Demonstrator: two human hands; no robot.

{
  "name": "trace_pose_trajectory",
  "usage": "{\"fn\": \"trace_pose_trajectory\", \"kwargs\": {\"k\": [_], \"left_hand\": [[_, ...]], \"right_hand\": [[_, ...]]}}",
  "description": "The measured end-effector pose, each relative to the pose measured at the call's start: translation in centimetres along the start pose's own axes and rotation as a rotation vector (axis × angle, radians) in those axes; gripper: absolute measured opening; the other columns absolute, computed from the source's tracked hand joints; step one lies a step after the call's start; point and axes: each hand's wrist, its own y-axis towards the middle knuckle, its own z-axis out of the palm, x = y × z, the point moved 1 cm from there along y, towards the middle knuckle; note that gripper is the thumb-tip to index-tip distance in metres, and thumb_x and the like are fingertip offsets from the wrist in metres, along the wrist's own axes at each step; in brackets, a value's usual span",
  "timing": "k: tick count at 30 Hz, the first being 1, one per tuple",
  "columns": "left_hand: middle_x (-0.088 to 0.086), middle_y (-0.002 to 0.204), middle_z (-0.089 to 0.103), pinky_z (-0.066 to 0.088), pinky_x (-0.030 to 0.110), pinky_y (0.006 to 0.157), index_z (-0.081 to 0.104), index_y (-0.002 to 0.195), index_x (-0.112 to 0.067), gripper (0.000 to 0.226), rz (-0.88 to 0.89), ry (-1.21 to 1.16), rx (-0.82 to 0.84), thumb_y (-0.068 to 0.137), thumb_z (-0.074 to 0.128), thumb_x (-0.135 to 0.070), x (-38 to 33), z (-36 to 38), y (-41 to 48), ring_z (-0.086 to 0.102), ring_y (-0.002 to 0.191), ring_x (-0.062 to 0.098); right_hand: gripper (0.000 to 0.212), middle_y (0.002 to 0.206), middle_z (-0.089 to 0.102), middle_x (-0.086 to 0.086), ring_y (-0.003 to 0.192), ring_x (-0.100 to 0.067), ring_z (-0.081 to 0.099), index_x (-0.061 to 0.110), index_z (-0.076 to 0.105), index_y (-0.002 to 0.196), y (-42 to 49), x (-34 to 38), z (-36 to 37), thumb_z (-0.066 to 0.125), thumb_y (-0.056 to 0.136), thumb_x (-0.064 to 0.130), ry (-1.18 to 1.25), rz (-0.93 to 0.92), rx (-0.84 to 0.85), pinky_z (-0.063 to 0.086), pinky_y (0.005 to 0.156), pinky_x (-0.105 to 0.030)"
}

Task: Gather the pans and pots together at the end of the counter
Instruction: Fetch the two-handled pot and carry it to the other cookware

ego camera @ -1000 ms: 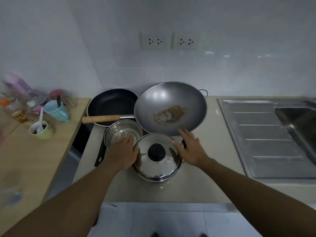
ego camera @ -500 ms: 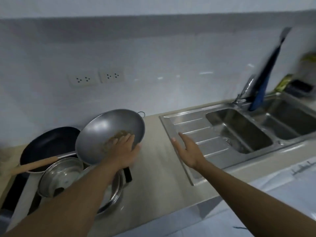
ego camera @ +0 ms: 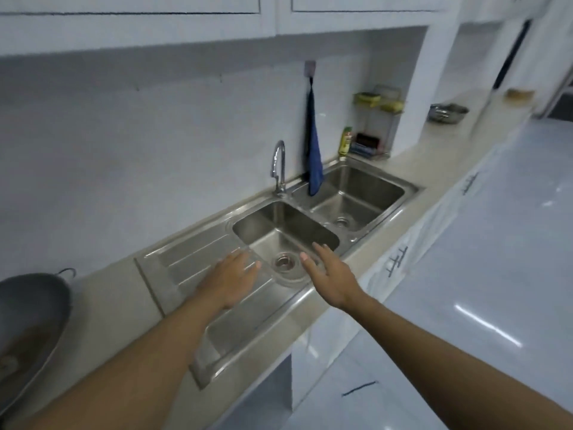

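Note:
The grey wok (ego camera: 28,318) shows only partly at the left edge, with brown residue inside it and a small loop handle at its far rim. The other pans and the lidded pot are out of view. My left hand (ego camera: 231,279) hovers flat over the steel draining board (ego camera: 192,259), fingers straight and empty. My right hand (ego camera: 330,273) is held out over the front rim of the near sink basin (ego camera: 288,231), fingers spread and holding nothing. A steel bowl or pot (ego camera: 448,112) sits far off on the counter at the right.
A double steel sink with a tap (ego camera: 279,167) fills the middle of the counter. A blue cloth (ego camera: 313,150) hangs from a wall hook. A wire rack (ego camera: 376,125) with sponges and a bottle stands behind the far basin. White cupboards run below.
The view has swung right, away from the pans toward the sink. My left hand left the wok and now hovers over the draining board. My right hand moved over the sink rim.

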Motion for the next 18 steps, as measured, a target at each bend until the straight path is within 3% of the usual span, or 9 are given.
{"fn": "trace_pose_trajectory", "kwargs": {"k": [4, 9, 18], "left_hand": [[0.006, 0.150, 0.043, 0.031, 0.044, 0.113, 0.043, 0.140, -0.019, 0.054, 0.163, 0.054, 0.059, 0.098, 0.033, -0.052, -7.0, 3.1, 4.3, 0.038, 0.139, 0.028], [0.002, 0.163, 0.023, 0.018, 0.043, 0.122, 0.028, 0.154, -0.021, 0.064, 0.226, 0.069, 0.127, 0.100, 0.031, -0.054, -14.4, 5.6, 10.5, 0.020, 0.150, 0.023], [-0.002, 0.166, 0.013, 0.011, 0.040, 0.121, 0.018, 0.157, -0.024, 0.066, 0.435, 0.120, 0.218, 0.101, 0.024, -0.057, -27.4, 9.7, 22.7, 0.012, 0.152, 0.019]], "right_hand": [[0.078, 0.162, 0.028, -0.002, 0.149, -0.022, 0.023, 0.023, 0.029, 0.155, 0.3, -5.3, -5.8, 0.036, 0.093, 0.069, 0.006, 0.123, -0.065, 0.021, 0.118, -0.057], [0.080, 0.163, 0.027, -0.002, 0.151, -0.021, 0.020, 0.025, 0.028, 0.154, 1.7, -10.4, -11.6, 0.032, 0.091, 0.073, 0.008, 0.229, -0.181, 0.019, 0.119, -0.057], [0.079, 0.163, 0.026, -0.002, 0.151, -0.021, 0.018, 0.023, 0.029, 0.155, 6.5, -18.0, -21.3, 0.031, 0.092, 0.072, -0.014, 0.384, -0.349, 0.018, 0.119, -0.055]]}}
